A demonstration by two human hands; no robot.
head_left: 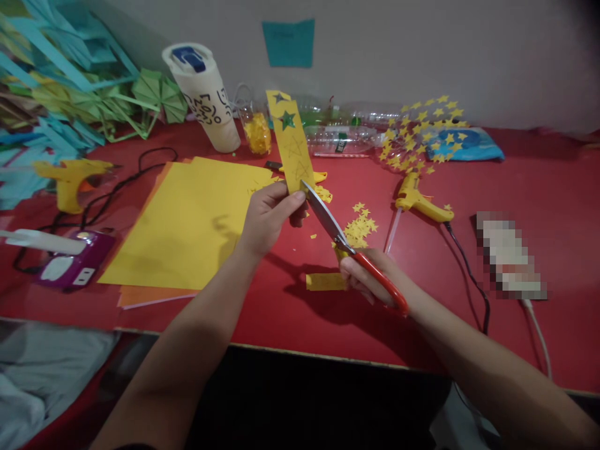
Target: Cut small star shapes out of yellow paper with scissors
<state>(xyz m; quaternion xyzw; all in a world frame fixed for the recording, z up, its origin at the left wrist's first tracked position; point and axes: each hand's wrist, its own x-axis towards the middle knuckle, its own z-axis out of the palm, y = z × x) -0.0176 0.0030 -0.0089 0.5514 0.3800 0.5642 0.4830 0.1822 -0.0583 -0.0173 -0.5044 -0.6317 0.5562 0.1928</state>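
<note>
1. Red worktop (262, 319) meets a pale wall (398, 50); writing on the blue note (289, 44) is too faint to read.
2. Left hand (269, 215): fingers clamped on the lower end of a yellow strip (296, 150), whose long axis rises away, top leaning left.
3. Right hand (368, 275): fingers wrapped around the scissors (340, 237), tips at the strip's lower right edge, beside the left thumb.
4. White tumbler (206, 100): dark lettering, not clearly legible.

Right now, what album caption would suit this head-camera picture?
Left hand holds a star-marked yellow strip, right hand the red-handled scissors, over a red table with small paper stars.
</note>
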